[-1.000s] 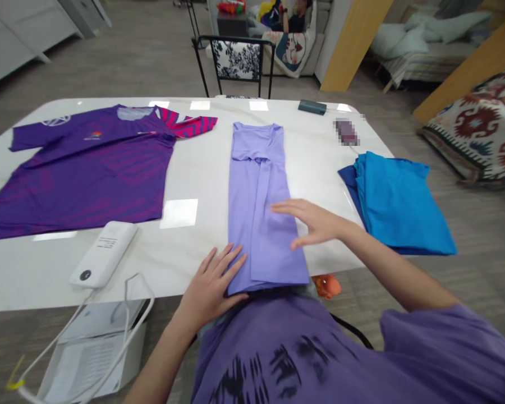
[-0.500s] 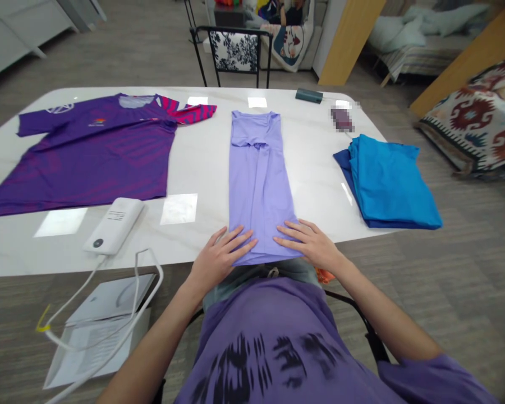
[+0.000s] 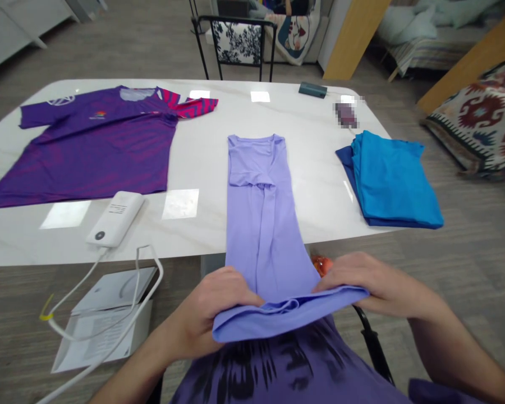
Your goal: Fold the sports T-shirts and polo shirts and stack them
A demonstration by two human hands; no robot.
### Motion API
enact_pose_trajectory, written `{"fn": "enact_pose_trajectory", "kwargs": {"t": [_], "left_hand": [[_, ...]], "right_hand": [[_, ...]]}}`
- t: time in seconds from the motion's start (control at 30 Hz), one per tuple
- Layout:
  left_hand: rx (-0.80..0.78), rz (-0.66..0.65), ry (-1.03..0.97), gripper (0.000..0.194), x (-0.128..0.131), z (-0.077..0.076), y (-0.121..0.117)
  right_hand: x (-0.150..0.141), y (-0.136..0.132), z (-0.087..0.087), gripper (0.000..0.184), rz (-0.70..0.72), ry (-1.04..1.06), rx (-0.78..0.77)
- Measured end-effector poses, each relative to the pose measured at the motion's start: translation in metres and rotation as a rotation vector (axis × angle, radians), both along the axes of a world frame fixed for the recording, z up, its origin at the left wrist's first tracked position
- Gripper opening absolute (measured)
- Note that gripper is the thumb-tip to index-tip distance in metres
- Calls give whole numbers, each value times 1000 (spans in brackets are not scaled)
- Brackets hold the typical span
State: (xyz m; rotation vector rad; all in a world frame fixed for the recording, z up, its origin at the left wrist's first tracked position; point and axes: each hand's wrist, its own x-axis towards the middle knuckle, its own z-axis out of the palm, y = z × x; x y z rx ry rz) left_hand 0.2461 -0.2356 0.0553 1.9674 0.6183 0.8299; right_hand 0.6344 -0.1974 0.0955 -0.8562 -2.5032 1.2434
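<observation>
A lavender shirt (image 3: 252, 224), its sides folded in to a long strip, runs from the middle of the white table (image 3: 206, 163) over the front edge. Its near hem is lifted off the table in front of my body. My left hand (image 3: 212, 306) grips the left end of that hem, thumb on top. At the hem's right end my right hand (image 3: 368, 280) is closed on the cloth, with some fingers hidden beneath. The hem is turned up between both hands, and the far part of the shirt lies flat.
A purple jersey (image 3: 96, 151) is spread at left, near a white power bank (image 3: 115, 219) with a cable (image 3: 160, 280). Folded blue clothes (image 3: 395, 179) lie at right. Farther back are a dark box-shaped device (image 3: 312, 90) and a chair (image 3: 238, 45).
Both hands went from lying flat on the shirt to gripping its hem. They raised it and drew it toward my body, so the whole shirt slid nearer over the table edge.
</observation>
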Motion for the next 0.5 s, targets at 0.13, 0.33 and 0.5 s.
{"fn": "enact_pose_trajectory", "kwargs": {"t": [0.13, 0.33, 0.5], "left_hand": [[-34, 266, -56, 18, 11, 27, 48], [-49, 831, -65, 49, 17, 4, 244], [-80, 907, 352, 51, 13, -40, 383]], "right_hand": [[-7, 56, 27, 29, -255, 19, 93], [-34, 237, 4, 46, -524, 159, 160], [-68, 381, -63, 56, -679, -40, 265]]}}
